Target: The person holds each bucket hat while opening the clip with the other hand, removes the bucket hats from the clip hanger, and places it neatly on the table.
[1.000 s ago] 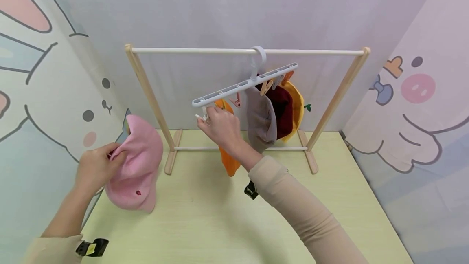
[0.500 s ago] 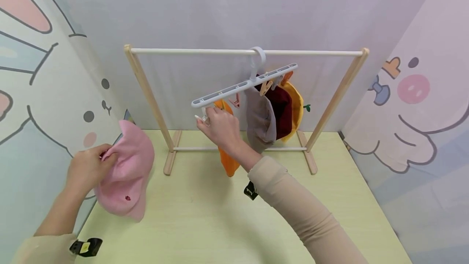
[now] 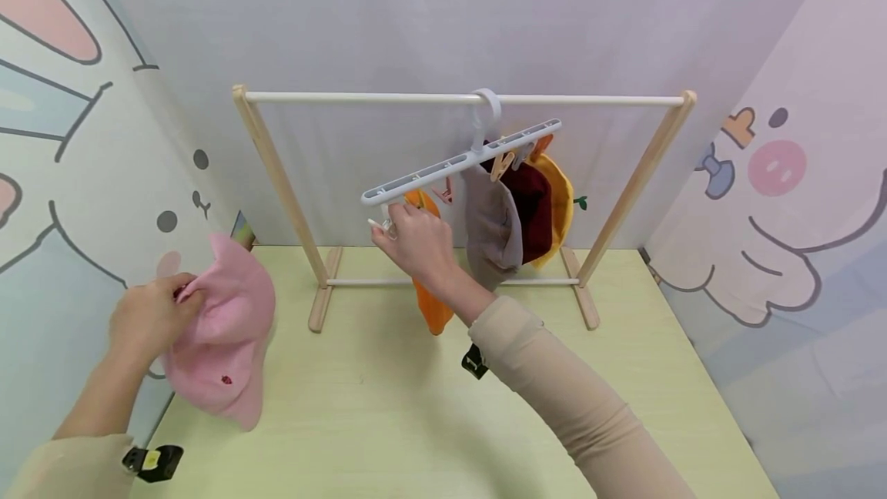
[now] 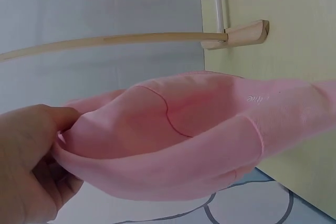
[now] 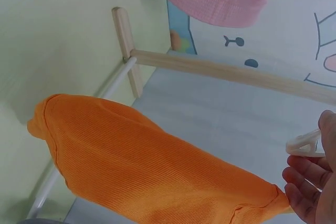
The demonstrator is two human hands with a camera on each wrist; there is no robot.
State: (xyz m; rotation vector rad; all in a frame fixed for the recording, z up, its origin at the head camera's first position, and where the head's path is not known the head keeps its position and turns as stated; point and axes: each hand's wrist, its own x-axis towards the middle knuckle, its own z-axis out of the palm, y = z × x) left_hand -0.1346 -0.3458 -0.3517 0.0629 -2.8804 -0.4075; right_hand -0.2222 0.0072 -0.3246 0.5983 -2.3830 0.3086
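My left hand [image 3: 148, 320] pinches the rim of a pink bucket hat [image 3: 225, 329], which hangs at the left side over the table. The left wrist view looks into the hat's hollow, with its brim pointing away from the hand [image 4: 31, 156]. At the near left end of a white clip hanger [image 3: 443, 169], my right hand [image 3: 424, 245] pinches a white clip [image 5: 304, 144] between thumb and fingers. Just behind that hand hangs an orange hat [image 5: 131, 156], partly hidden by it in the head view.
The hanger hooks over the white rail [image 3: 374, 98] of a wooden-legged rack. A grey hat [image 3: 490, 226], a dark red hat [image 3: 537, 206] and a yellow hat [image 3: 563, 210] hang on its right half. A pink clip [image 3: 446, 191] hangs nearer the middle. Printed cloth walls enclose the table [image 3: 360, 422].
My left hand has drawn the pink bucket hat further left and slightly down. The right hand stays at the white clip, and the hanger keeps its place.
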